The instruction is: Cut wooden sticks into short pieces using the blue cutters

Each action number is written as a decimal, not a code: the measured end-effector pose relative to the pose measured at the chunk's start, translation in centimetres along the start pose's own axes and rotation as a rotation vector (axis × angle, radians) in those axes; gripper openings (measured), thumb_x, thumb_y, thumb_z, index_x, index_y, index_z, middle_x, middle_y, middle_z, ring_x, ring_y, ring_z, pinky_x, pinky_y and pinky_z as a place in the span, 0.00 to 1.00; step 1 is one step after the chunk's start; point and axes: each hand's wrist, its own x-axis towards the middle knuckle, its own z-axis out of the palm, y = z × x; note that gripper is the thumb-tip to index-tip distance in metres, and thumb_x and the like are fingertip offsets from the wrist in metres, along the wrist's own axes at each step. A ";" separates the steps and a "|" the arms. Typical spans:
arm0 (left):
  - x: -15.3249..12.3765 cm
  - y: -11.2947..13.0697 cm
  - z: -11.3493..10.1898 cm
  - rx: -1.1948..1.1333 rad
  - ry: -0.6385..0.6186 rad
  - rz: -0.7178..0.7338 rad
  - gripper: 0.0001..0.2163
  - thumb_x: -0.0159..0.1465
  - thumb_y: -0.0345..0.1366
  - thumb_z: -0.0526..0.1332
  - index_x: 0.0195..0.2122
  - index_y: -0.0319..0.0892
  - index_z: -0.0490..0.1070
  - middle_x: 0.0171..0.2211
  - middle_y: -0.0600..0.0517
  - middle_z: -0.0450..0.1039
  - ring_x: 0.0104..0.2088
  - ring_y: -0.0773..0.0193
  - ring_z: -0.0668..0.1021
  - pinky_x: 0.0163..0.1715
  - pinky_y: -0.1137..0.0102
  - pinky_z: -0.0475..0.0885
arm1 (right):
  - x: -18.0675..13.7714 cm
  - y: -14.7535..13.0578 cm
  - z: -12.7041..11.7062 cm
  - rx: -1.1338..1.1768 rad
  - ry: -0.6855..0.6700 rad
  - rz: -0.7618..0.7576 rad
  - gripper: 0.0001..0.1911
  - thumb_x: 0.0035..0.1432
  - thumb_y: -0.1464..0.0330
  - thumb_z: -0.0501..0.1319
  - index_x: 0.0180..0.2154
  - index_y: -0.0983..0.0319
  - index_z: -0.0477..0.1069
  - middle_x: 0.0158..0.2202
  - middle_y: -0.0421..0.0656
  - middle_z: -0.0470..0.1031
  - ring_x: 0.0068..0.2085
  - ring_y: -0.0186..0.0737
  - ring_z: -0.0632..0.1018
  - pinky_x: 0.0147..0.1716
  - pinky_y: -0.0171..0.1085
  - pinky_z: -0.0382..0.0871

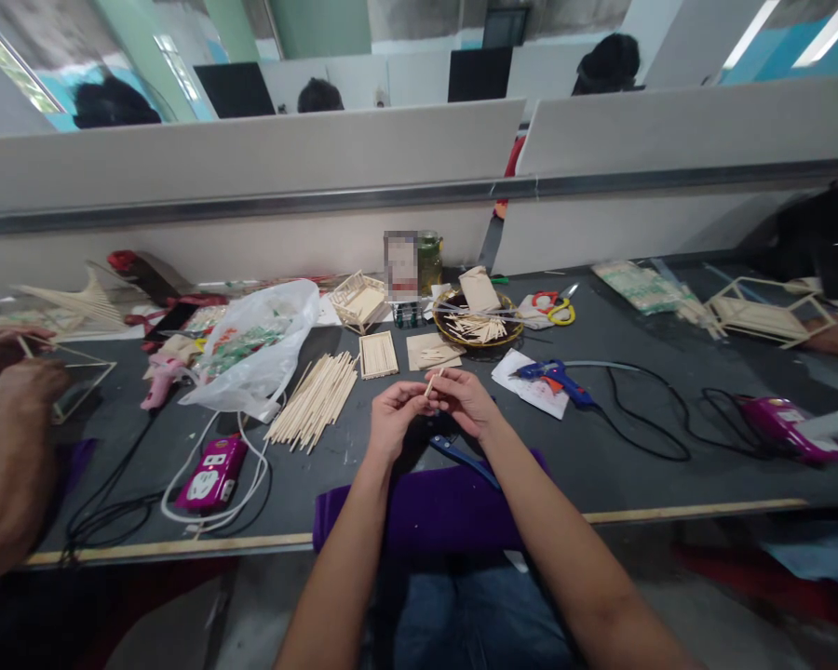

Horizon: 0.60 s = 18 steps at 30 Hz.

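Both hands, left hand (393, 416) and right hand (462, 397), pinch one short wooden stick (431, 381) (fingertips nearly meeting).

Counts on the dark surface (601, 335)

Three glue guns: one blue (555, 378), one pink (159, 380), one purple (786, 423). One pair of scissors (555, 305), one round basket (476, 330), one plastic bag (262, 349), one power strip (213, 473), one loose heap of sticks (314, 400).

Grey partition (251, 154) behind dark worktable (635, 344)
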 end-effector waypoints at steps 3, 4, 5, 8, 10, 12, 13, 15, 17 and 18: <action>0.1 -0.2 0.0 -0.022 0.023 -0.018 0.13 0.50 0.38 0.71 0.33 0.37 0.76 0.28 0.48 0.80 0.25 0.65 0.80 0.29 0.71 0.76 | -0.1 0.1 0.1 0.018 -0.009 0.014 0.15 0.38 0.64 0.73 0.30 0.64 0.76 0.21 0.37 0.73 0.21 0.27 0.70 0.17 0.26 0.58; 0.1 -0.2 0.0 -0.028 0.028 -0.026 0.13 0.49 0.38 0.71 0.33 0.37 0.76 0.28 0.48 0.80 0.25 0.65 0.80 0.28 0.71 0.76 | -0.1 0.1 0.1 0.021 -0.006 0.013 0.15 0.38 0.64 0.73 0.30 0.63 0.76 0.21 0.37 0.73 0.21 0.27 0.70 0.18 0.26 0.59; 0.1 -0.2 0.0 -0.033 0.032 -0.033 0.13 0.49 0.39 0.71 0.33 0.37 0.76 0.28 0.48 0.80 0.25 0.65 0.80 0.28 0.71 0.76 | -0.1 0.2 0.2 0.020 -0.002 0.009 0.15 0.38 0.64 0.73 0.30 0.63 0.76 0.21 0.37 0.73 0.21 0.27 0.70 0.18 0.27 0.59; 0.0 -0.1 0.1 -0.040 0.049 -0.055 0.14 0.48 0.38 0.72 0.34 0.37 0.76 0.27 0.48 0.79 0.25 0.65 0.80 0.28 0.71 0.76 | -0.1 0.2 0.2 -0.021 0.014 -0.027 0.15 0.39 0.63 0.73 0.30 0.64 0.77 0.21 0.37 0.72 0.21 0.27 0.69 0.18 0.27 0.59; 0.0 0.0 0.2 -0.044 0.059 -0.072 0.14 0.48 0.38 0.72 0.33 0.37 0.76 0.27 0.49 0.79 0.26 0.65 0.80 0.29 0.71 0.76 | -0.1 0.2 0.2 -0.056 0.031 -0.065 0.15 0.39 0.63 0.73 0.29 0.64 0.77 0.21 0.37 0.73 0.21 0.27 0.70 0.18 0.27 0.60; 0.0 0.0 0.2 -0.050 0.057 -0.078 0.14 0.48 0.38 0.72 0.33 0.37 0.76 0.27 0.49 0.79 0.26 0.64 0.80 0.29 0.71 0.76 | -0.2 0.2 0.3 -0.072 0.041 -0.097 0.14 0.38 0.62 0.73 0.28 0.63 0.77 0.22 0.38 0.73 0.22 0.28 0.71 0.20 0.28 0.63; 0.0 0.0 0.2 -0.050 0.051 -0.076 0.14 0.48 0.38 0.72 0.33 0.37 0.76 0.27 0.49 0.79 0.27 0.64 0.80 0.29 0.71 0.76 | -0.3 0.1 0.4 -0.073 0.043 -0.104 0.14 0.38 0.62 0.73 0.28 0.63 0.77 0.22 0.38 0.74 0.22 0.29 0.71 0.21 0.28 0.64; 0.0 0.0 0.2 -0.037 0.040 -0.065 0.15 0.47 0.39 0.72 0.33 0.38 0.75 0.27 0.49 0.79 0.27 0.64 0.80 0.29 0.70 0.76 | -0.4 0.0 0.5 -0.071 0.046 -0.098 0.14 0.38 0.62 0.73 0.28 0.62 0.77 0.23 0.38 0.74 0.22 0.29 0.71 0.21 0.29 0.65; 0.0 0.0 0.2 -0.009 0.048 -0.040 0.16 0.45 0.40 0.73 0.32 0.39 0.75 0.26 0.51 0.78 0.25 0.65 0.79 0.29 0.70 0.75 | -0.6 0.0 0.7 -0.076 0.051 -0.084 0.15 0.37 0.61 0.73 0.28 0.62 0.77 0.22 0.38 0.74 0.22 0.29 0.70 0.20 0.29 0.64; 0.0 -0.1 0.2 0.007 0.057 -0.022 0.15 0.45 0.40 0.73 0.31 0.39 0.75 0.25 0.51 0.78 0.24 0.65 0.78 0.28 0.71 0.75 | -0.6 0.0 0.8 -0.083 0.049 -0.084 0.15 0.38 0.61 0.72 0.28 0.62 0.77 0.22 0.38 0.73 0.22 0.29 0.70 0.20 0.29 0.63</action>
